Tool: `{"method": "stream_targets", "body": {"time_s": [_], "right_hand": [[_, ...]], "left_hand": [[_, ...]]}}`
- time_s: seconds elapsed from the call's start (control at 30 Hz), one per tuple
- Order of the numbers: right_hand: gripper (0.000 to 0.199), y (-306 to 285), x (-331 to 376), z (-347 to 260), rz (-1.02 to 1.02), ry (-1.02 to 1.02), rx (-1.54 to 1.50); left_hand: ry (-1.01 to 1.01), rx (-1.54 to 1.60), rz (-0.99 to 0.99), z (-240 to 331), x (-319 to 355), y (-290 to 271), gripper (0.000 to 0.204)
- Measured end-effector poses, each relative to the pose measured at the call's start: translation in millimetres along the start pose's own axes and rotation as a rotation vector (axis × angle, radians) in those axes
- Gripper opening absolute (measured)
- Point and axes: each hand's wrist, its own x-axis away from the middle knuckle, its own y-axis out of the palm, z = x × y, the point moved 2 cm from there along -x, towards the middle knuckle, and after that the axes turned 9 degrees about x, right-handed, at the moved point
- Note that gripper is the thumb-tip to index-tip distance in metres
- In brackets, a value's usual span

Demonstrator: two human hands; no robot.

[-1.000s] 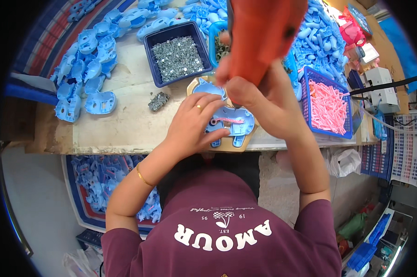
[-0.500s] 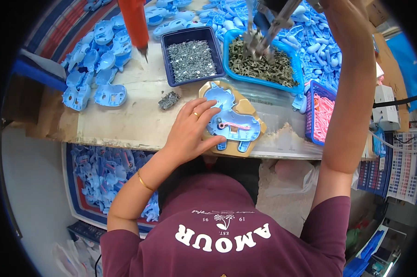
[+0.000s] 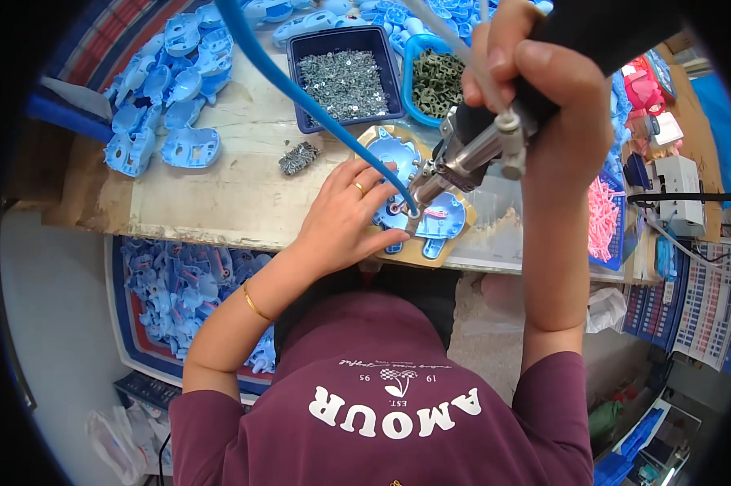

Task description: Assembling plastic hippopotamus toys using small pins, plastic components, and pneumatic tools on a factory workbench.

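My right hand (image 3: 564,101) wraps round the dark body of a powered screwdriver (image 3: 467,154). Its metal nose points down into a light-blue, animal-shaped plastic half-shell (image 3: 448,212), and a blue hose (image 3: 309,101) runs to the nose. The tip hides the middle of the shell, where part of a thin pink strip (image 3: 435,215) shows. Beneath the shell is a tan fixture (image 3: 418,257). My left hand (image 3: 341,212) lies along the shell's left side, fingers stretched over its edge and thumb below, close to the screwdriver tip.
Behind the fixture stand a dark blue tray of small metal screws (image 3: 345,85) and a blue tray of dark metal pieces (image 3: 437,81). Screws are heaped on the table (image 3: 299,159). Blue shells (image 3: 190,147) lie left; pink parts (image 3: 603,219) fill a basket right. More shells (image 3: 163,296) sit below.
My right hand has come down from the upper right, bringing the screwdriver onto the shell, with its blue hose crossing the table. The left hand has shifted slightly right.
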Motion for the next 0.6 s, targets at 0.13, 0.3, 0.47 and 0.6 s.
{"method": "stream_targets", "body": {"time_s": [0.13, 0.3, 0.47, 0.6], "right_hand": [[0.053, -2.7, 8.5, 11.0, -0.013, 0.091, 0.013], [0.049, 4.6, 25.8, 10.3, 0.031, 0.061, 0.068], [0.046, -8.8, 5.2, -10.2, 0.04, 0.057, 0.144], [0.044, -29.9, -35.9, -60.2, 0.137, -0.153, 0.365]], "left_hand": [[0.009, -0.016, -0.011, -0.7, 0.2, 0.9, 0.056], [-0.02, -0.005, -0.008, 4.2, 4.3, -0.3, 0.058], [-0.039, -0.062, -0.034, 5.9, 4.5, 3.5, 0.059], [0.107, -0.083, -0.012, 12.6, 1.2, 4.7, 0.037]]}}
